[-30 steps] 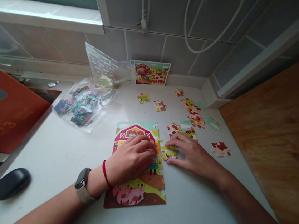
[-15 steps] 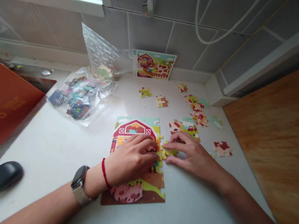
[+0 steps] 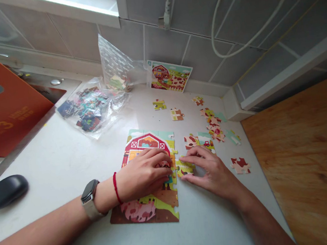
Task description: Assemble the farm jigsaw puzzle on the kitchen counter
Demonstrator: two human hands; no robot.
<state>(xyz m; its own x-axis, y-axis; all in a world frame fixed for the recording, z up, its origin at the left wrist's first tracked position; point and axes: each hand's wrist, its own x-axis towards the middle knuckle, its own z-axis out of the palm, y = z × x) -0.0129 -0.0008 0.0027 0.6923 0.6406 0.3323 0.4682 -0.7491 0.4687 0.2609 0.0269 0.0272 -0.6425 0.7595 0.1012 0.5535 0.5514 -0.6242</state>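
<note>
A partly joined jigsaw puzzle [image 3: 164,212] with a red barn and a pink pig lies flat on the white table. Across its middle rests my left hand [image 3: 148,173], fingers spread and slightly bent, covering part of the picture. My right hand [image 3: 208,168] has thumb and fingers around a yellow-green puzzle piece [image 3: 184,167] with a white fence on it. That piece lies at the puzzle's right edge; whether its tabs are locked in, I cannot tell. Just beyond my right fingers are a brown-patched piece [image 3: 191,141] and a red-tractor piece [image 3: 206,141].
Several loose pieces, one a cow-face piece [image 3: 217,132], lie to the right. A picture card [image 3: 170,75] leans on the tiled wall. Plastic bags [image 3: 91,107] of pieces stand at back left, near an orange box [image 3: 11,112]. A black mouse [image 3: 6,191] is far left.
The view has shifted slightly. My right hand still holds the yellow-green piece at the puzzle's edge, and more of its fence picture shows. My left hand stays on the puzzle.
</note>
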